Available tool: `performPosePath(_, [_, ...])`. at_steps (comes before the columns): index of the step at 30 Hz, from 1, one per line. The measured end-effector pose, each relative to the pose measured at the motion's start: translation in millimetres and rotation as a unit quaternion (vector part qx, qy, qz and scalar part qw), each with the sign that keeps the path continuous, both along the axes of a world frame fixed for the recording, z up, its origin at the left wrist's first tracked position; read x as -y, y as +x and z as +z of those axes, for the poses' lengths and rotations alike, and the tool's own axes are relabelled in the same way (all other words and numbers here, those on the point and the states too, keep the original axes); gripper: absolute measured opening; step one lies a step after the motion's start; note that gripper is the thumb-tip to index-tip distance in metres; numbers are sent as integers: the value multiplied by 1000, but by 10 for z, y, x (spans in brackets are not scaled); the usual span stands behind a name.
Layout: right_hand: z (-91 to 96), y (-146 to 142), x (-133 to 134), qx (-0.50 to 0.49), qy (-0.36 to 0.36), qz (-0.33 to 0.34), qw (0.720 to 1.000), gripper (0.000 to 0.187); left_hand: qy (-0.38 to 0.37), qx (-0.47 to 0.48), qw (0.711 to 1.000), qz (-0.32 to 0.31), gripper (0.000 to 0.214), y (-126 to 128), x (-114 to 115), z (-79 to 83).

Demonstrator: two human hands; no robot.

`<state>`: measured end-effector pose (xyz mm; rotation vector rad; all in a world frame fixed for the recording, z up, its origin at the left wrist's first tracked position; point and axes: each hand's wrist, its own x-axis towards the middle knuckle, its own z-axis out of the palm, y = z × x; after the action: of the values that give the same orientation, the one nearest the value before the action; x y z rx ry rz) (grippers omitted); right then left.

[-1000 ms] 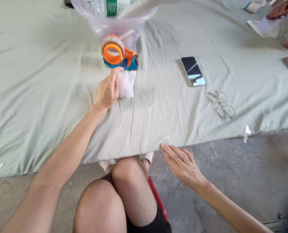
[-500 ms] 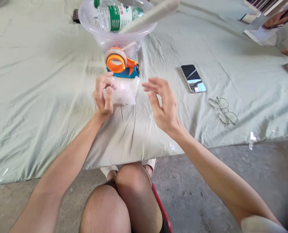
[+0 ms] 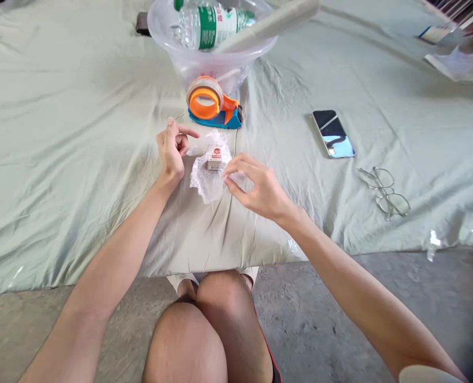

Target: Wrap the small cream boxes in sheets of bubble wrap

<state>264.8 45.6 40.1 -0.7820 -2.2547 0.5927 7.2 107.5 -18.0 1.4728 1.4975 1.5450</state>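
A sheet of clear bubble wrap (image 3: 204, 183) lies partly opened on the pale green cloth (image 3: 61, 159), with a small box with a red label (image 3: 215, 158) on it. My left hand (image 3: 172, 149) is at the wrap's upper left edge, index finger stretched out and the other fingers curled on the plastic. At the wrap's right edge, my right hand (image 3: 256, 189) pinches the plastic between thumb and fingertips. An orange and blue tape dispenser (image 3: 210, 103) stands just beyond the wrap.
A clear plastic bowl (image 3: 168, 40) behind the dispenser holds a water bottle (image 3: 210, 24) and a pale roll (image 3: 272, 21). A phone (image 3: 333, 134) and glasses (image 3: 383, 191) lie to the right. The table edge runs above my knees (image 3: 204, 324).
My right hand rose from the table edge to the wrap. The wrapped bundle has been opened, and the small box now shows. My left hand moved from on top of the bundle to its edge.
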Motion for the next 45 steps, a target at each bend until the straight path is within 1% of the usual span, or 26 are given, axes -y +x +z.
performPosePath(2, [-15,121,133,42,46,6,998,14,66,-34,997,30,85,36,82,68])
performPosePath(4, [-19,247,253,103,118,21,987,13,164,-119,977,64,72,60,199,186])
performPosePath(6, [0,333,328,155,167,48,973,12,199,-173,964,31,58,79,329,338])
performPosePath(7, [19,351,341,171,177,64,967,14,227,-227,947,4,55,95,393,418])
performPosePath(8, [45,352,337,182,182,81,963,17,221,-267,937,-42,48,117,456,492])
performPosePath(9, [75,339,316,191,185,95,959,20,205,-275,935,-85,41,146,517,557])
performPosePath(12, [173,255,185,221,192,104,951,32,122,-249,945,-172,32,235,688,658])
performPosePath(14, [218,206,85,251,180,74,948,38,86,-245,944,-204,26,240,785,644])
performPosePath(15, [227,190,41,267,171,49,947,39,66,-259,941,-206,21,217,825,620])
performPosePath(16, [225,179,0,281,160,20,946,39,48,-279,940,-191,16,179,858,589])
performPosePath(17, [212,170,-36,292,146,-10,945,36,25,-308,935,-172,17,132,882,555])
performPosePath(18, [187,161,-72,297,126,-37,946,35,1,-341,927,-153,26,82,897,521])
performPosePath(19, [155,147,-109,297,102,-58,948,38,-22,-379,915,-138,37,36,901,490])
performPosePath(21, [80,97,-196,281,55,-76,955,58,-52,-450,882,-130,56,-25,878,440])
performPosePath(22, [42,61,-250,271,44,-76,959,68,-57,-481,865,-131,60,-36,850,423])
performPosePath(24, [-25,-24,-381,249,53,-64,965,78,-48,-526,839,-132,55,-29,772,402])
performPosePath(25, [-57,-68,-457,237,64,-55,968,78,-38,-537,833,-129,48,-18,727,397])
performPosePath(27, [-129,-139,-622,206,69,-31,976,66,-18,-539,833,-122,38,-2,639,390])
performPosePath(28, [-174,-162,-706,186,56,-17,981,58,-12,-533,838,-119,36,-3,602,383])
performPosePath(30, [-281,-173,-866,132,0,4,991,47,-11,-516,848,-123,39,-27,549,360])
performPosePath(32, [-392,-135,-1001,60,-69,-1,996,46,-24,-500,854,-138,47,-76,525,323])
performPosePath(34, [-475,-46,-1110,-3,-98,-41,994,51,-42,-490,858,-148,53,-131,522,284])
performPosePath(36, [-513,90,-1201,-26,-71,-106,992,54,-53,-485,860,-151,57,-176,528,259])
performPosePath(39, [-537,349,-1326,3,-11,-183,983,57,-60,-476,862,-160,57,-213,543,256])
performPosePath(42, [-612,587,-1438,56,22,-207,977,58,-66,-467,866,-165,56,-227,551,267])
performPosePath(45, [-698,703,-1494,98,24,-242,965,65,-59,-461,871,-159,57,-238,553,252])
